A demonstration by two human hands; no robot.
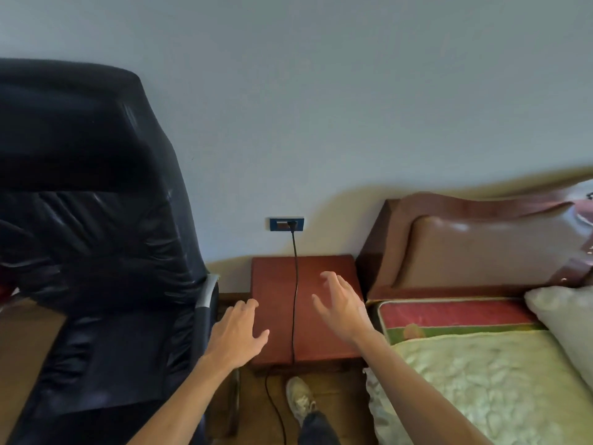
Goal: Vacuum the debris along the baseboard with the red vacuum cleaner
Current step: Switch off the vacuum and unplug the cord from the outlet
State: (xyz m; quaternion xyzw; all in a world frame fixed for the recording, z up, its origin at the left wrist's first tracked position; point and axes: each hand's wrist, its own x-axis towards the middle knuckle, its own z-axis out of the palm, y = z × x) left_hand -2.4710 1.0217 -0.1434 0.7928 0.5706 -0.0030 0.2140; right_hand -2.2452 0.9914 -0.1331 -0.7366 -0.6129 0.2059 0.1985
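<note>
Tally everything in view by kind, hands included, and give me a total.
Hands: 2 (left hand, right hand)
Black chair: 1
Red-brown nightstand: 1
Bed: 1
Pillow: 1
Wall socket: 1
Black cord: 1
Shoe: 1
Total: 9

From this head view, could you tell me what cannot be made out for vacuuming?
Head view:
Red vacuum cleaner: not in view; the black cord runs off the bottom edge.
Baseboard: only a short strip shows; black chair, red bedside table and bed hide the rest.
Debris: too small or blurred to tell.
</note>
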